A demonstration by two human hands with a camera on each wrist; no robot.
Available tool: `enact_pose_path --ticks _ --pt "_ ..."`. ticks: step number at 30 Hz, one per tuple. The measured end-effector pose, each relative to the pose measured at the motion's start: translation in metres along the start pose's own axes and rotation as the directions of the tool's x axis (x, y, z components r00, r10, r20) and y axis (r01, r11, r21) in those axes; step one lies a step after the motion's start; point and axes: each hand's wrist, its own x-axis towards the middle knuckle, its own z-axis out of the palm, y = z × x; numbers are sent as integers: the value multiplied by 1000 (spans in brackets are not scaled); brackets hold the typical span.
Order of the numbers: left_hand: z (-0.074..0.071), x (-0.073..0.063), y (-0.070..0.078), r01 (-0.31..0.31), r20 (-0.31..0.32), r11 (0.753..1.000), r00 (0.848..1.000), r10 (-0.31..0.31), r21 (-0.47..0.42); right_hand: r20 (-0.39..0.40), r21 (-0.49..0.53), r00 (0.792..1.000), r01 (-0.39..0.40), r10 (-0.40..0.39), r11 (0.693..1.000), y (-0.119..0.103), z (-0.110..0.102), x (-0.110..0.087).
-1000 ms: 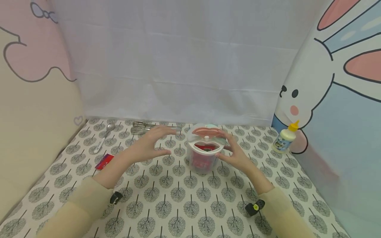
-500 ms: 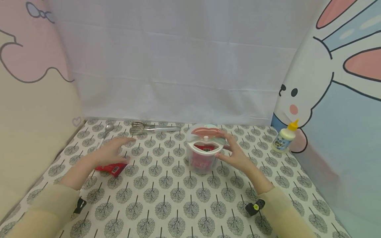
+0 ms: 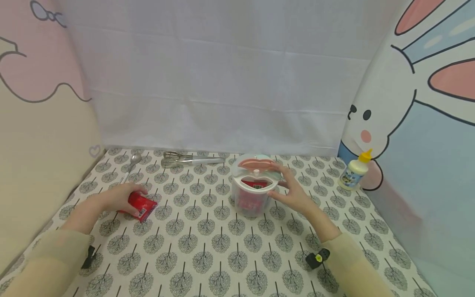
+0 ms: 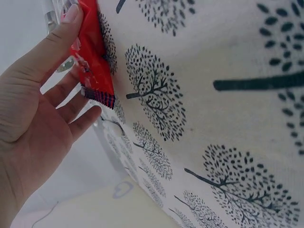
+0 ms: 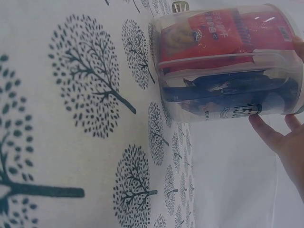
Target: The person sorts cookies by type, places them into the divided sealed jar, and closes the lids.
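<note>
My left hand (image 3: 120,198) pinches a small red snack packet (image 3: 144,203) at the left of the table. In the left wrist view the thumb lies on the near face of the packet (image 4: 96,57), with fingers behind it. A clear round container (image 3: 250,204) with a white and coral lid (image 3: 256,164) stands upright near the middle. My right hand (image 3: 293,194) holds its right side, thumb and fingers spread around the upper rim. Through the wall in the right wrist view, a red packet (image 5: 204,33) and dark blue packets (image 5: 218,90) show inside.
Metal tongs (image 3: 194,161) lie along the back of the table. A spoon (image 3: 134,161) is behind my left hand, its handle partly hidden. At the right rear stands a yellow-capped glue bottle (image 3: 354,173). A white curtain (image 3: 222,90) closes the back.
My left hand has moved left from beside the container to the red packet and taken hold of it. The right hand has stayed on the container.
</note>
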Motion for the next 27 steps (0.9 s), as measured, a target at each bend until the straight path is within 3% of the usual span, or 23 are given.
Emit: enact_pose_path --ticks 12,18,22,27 --pt "-4 9 18 -64 -61 997 996 61 -50 10 -11 1000 -21 21 1000 -2 -1 -1" --pt "-16 16 43 -112 -143 993 984 105 -44 5 -17 1000 -14 14 1000 -4 0 0" --pt "-24 25 66 -201 -243 979 949 200 22 -2 -11 1000 -12 12 1000 -5 0 1" --pt "-37 32 97 -296 -339 949 886 316 110 -3 -10 1000 -20 20 1000 -5 0 1"
